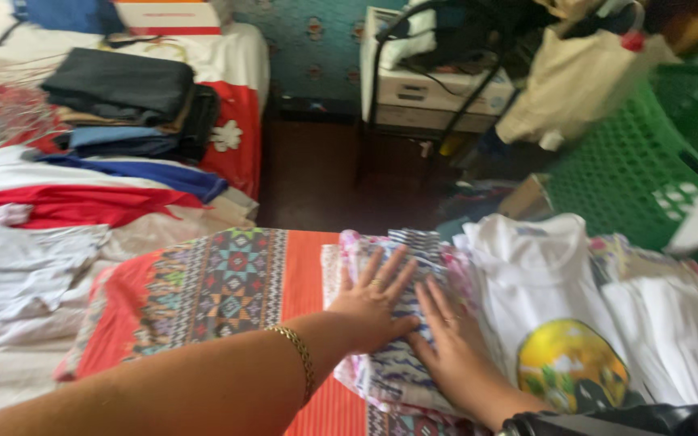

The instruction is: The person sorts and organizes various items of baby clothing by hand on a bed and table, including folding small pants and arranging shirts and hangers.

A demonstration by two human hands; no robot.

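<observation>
Left hand: your left hand (372,305) lies flat, palm down, on the folded patterned cloth (397,367); a ring shows on one finger and a gold bracelet (299,359) sits at the wrist.
Left fingers: your fingers (400,270) are spread wide and straight, released, pressing on the cloth and gripping nothing.
Right hand: your right hand (450,347) lies flat on the same cloth, just beside the left, thumbs nearly touching.
Right fingers: stretched out and slightly apart, released, resting on the fabric.
Cloth: it sits on the orange patterned cover (228,282) of the table, just beside a white shirt (543,282) with a round yellow and green print.
Basket: a green plastic laundry basket (616,178) stands beyond the shirt, to the right.
Bed: a stack of folded dark clothes (123,101) lies on the bed (240,60) at the left.
Box: a white box (171,16) with an orange and red band sits at the far end of the bed.
</observation>
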